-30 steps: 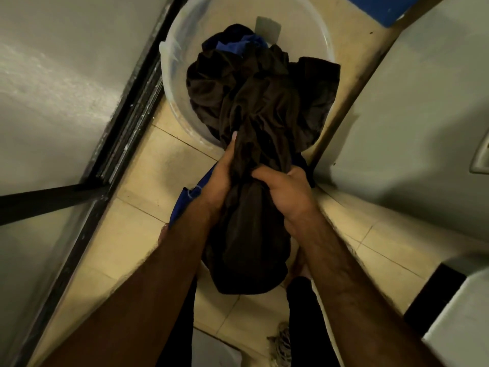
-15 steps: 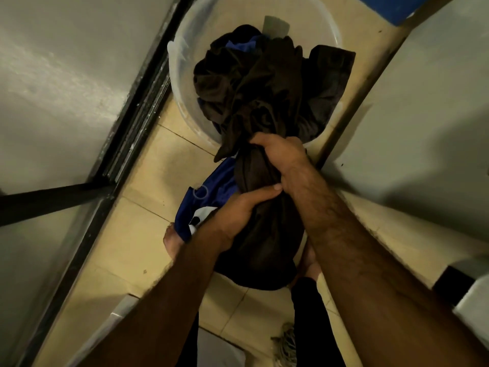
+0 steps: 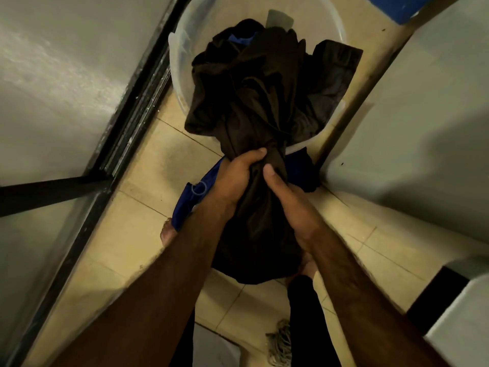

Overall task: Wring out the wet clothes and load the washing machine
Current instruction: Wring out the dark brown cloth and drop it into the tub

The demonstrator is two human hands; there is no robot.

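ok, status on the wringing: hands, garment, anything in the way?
Left hand and right hand both grip the dark garment. Its upper end bunched over the clear tub. Blue cloth beneath left wrist; nothing blocking.

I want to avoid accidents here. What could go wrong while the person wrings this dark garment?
The left hand and right hand grip the garment above the floor, not the tub, so water may wet tiles by the bare foot: a slip risk. The garment's far end lies in the tub; pulling might drag or tip it.
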